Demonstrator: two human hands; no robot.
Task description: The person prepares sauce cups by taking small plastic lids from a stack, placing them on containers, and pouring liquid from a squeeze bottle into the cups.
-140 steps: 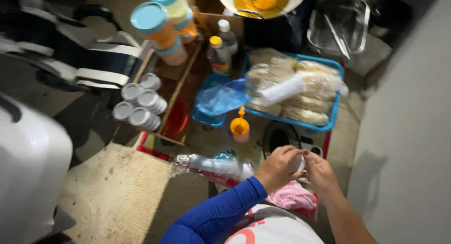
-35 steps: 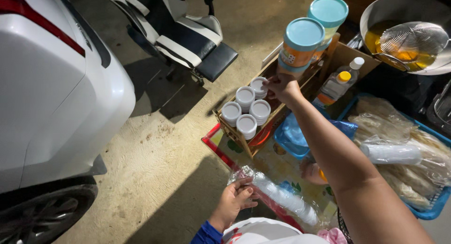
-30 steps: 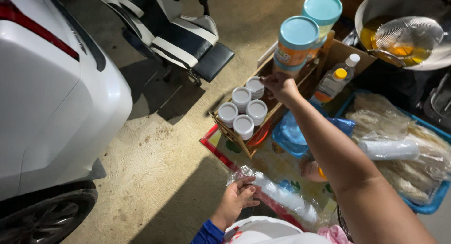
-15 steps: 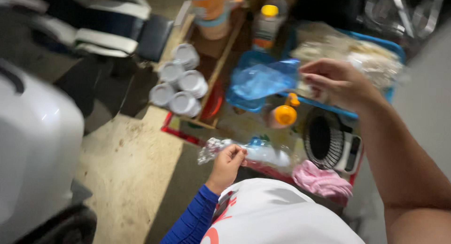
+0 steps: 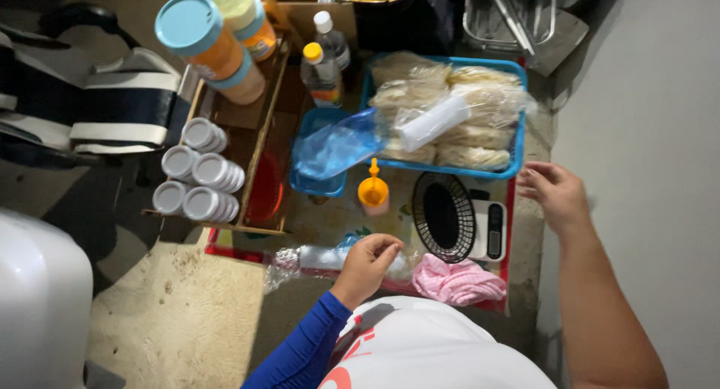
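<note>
A white car body [image 5: 37, 299] fills the lower left corner, and a dark seat with white stripes [image 5: 82, 127] lies at the upper left. Concrete floor [image 5: 180, 314] runs between them and the low table [image 5: 330, 216], which carries a patterned cloth.

At the table's far side a blue tray [image 5: 517, 134] holds bagged noodle bundles and a white roll in clear wrap [image 5: 435, 121]. Left of it stands a wooden crate [image 5: 259, 153] with small white-lidded jars [image 5: 196, 181] packed at its outer edge and tall orange canisters with pale blue lids [image 5: 202, 40] at its far end. Two bottles [image 5: 324, 67] stand between crate and tray. A small blue tub [image 5: 319, 181] holds blue plastic bags [image 5: 337, 143]. Just near it stands an orange squeeze bottle [image 5: 373, 193]. A black mesh basket [image 5: 444, 216] rests on a white scale [image 5: 491, 228], and a pink cloth [image 5: 459, 280] lies in front of them.

Along the near edge lies a clear sleeve of plastic cups [image 5: 315, 258]. The left hand [image 5: 369, 260], in a blue sleeve, has its fingers pinched together on the sleeve's end. The right hand [image 5: 553, 194] hovers past the table's right edge beside the tray, fingers loosely curled and apart, holding nothing that shows.
</note>
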